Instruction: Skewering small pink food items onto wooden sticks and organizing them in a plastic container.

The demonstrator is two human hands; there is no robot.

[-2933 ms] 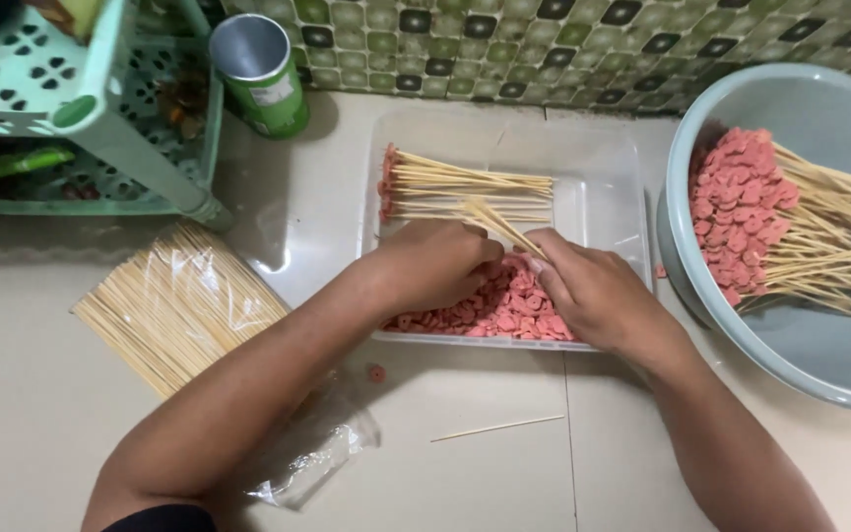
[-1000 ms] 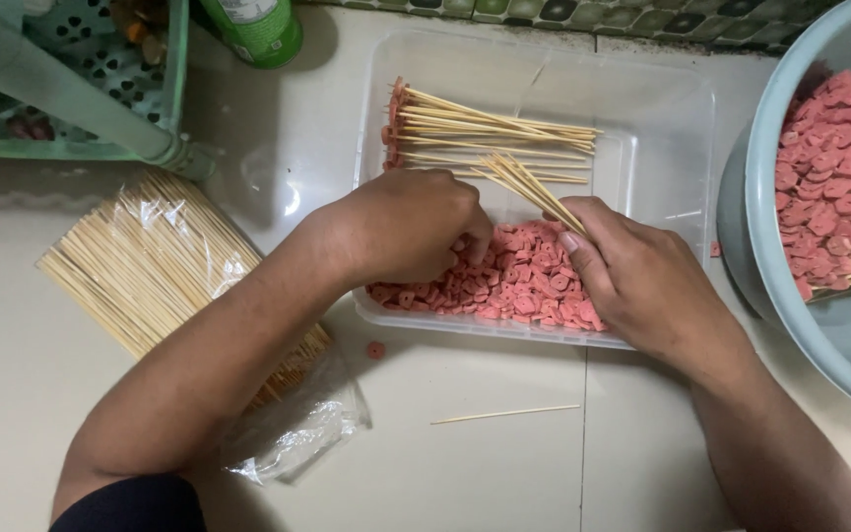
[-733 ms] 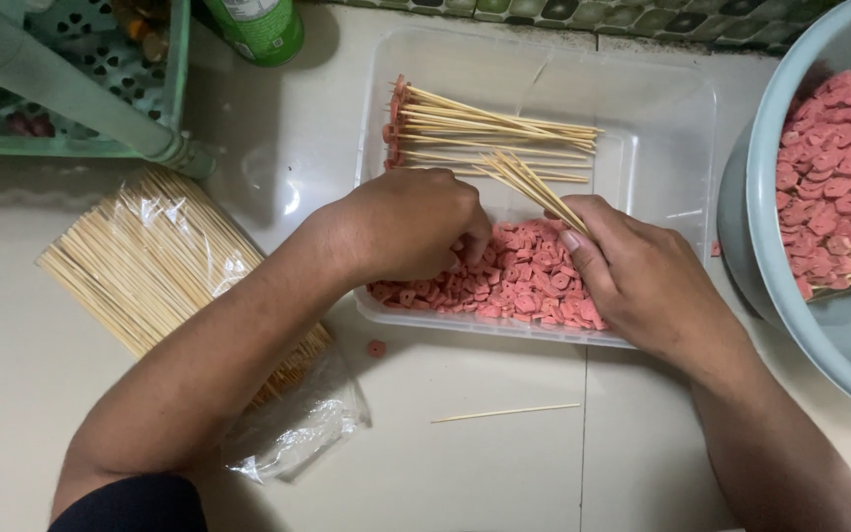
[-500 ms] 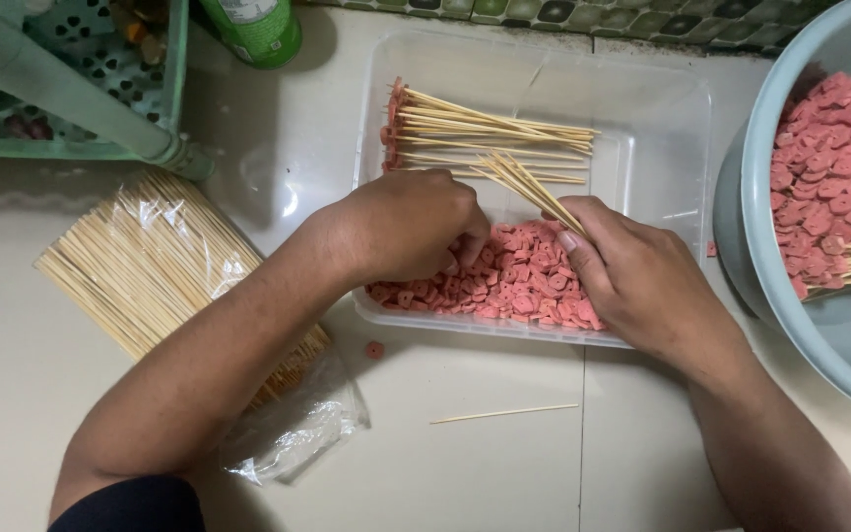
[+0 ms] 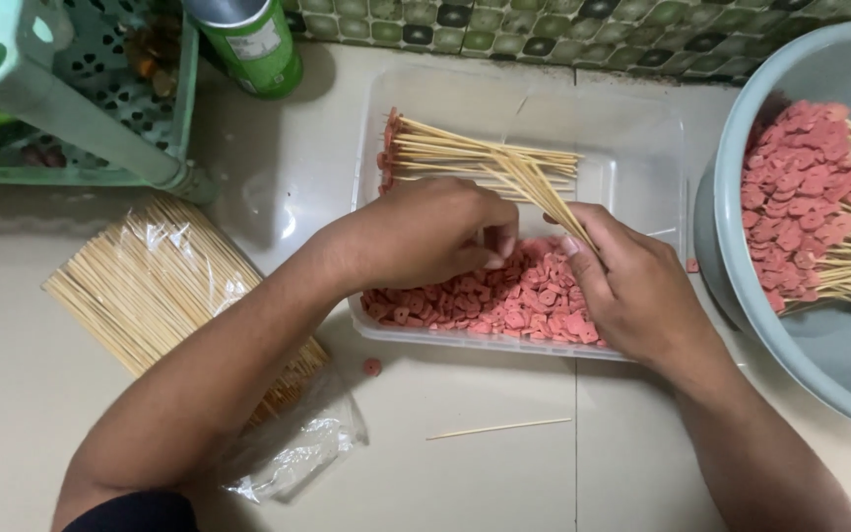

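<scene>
Even, fairly bright indoor light falls from above, leaving only soft shadows under the left hand (image 5: 425, 241) and along the clear plastic container (image 5: 642, 148). Mild glare sits on the wrapped skewer pack (image 5: 164, 296). Focus is sharp at centre, with slight softness toward the corners.

Clear plastic tray (image 5: 642, 148) of pink sausage slices (image 5: 504, 300) near the floor's tiled back edge, left hand (image 5: 425, 236) picking among slices, right hand (image 5: 632, 291) gripping bamboo skewers (image 5: 534, 182), grey basin (image 5: 741, 256) of loaded skewers at right edge, bagged skewers (image 5: 160, 286) at left.
</scene>
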